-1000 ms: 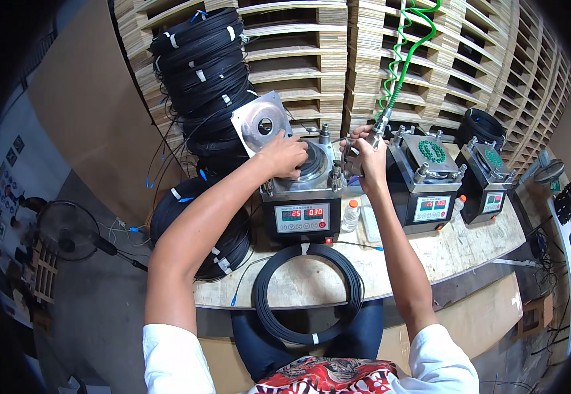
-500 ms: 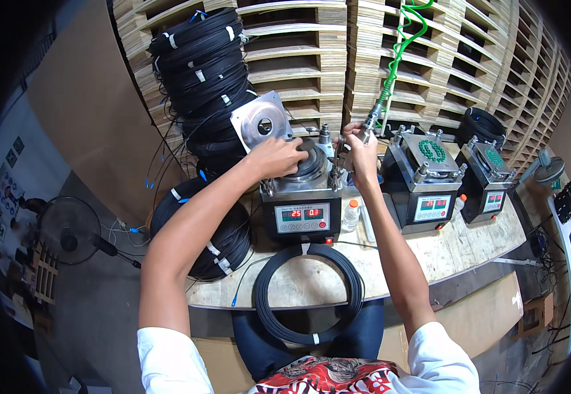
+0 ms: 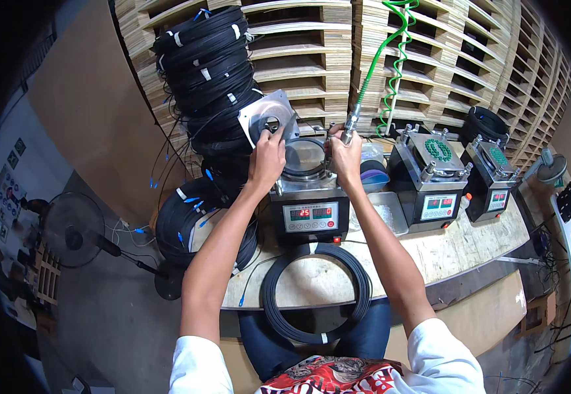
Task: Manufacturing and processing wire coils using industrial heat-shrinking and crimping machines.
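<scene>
My left hand [image 3: 267,161] is closed on the edge of a dark round disc [image 3: 257,126], held up in front of a square metal plate with a central hole [image 3: 269,105]. Fingers cover part of the disc. My right hand [image 3: 346,161] wraps around an air blow gun [image 3: 349,131] joined to a green hose [image 3: 372,69]. Below and between both hands is the polishing machine [image 3: 310,213], with a lit red display and a shiny round platen [image 3: 305,156] on top. A coil of black cable [image 3: 269,289] rests at the table's front edge, partly over my lap.
Black cable coils [image 3: 206,72] are stacked at the back left, with another coil [image 3: 174,226] beside the machine. Two similar machines [image 3: 433,190] [image 3: 492,174] bearing green-dotted plates stand to the right. A clear tray [image 3: 390,211] sits between. Wooden pallets [image 3: 292,43] rise behind.
My left hand has lifted the dark disc off the machine's top toward the upper left, exposing the platen. My right hand has moved slightly down and left with the blow gun.
</scene>
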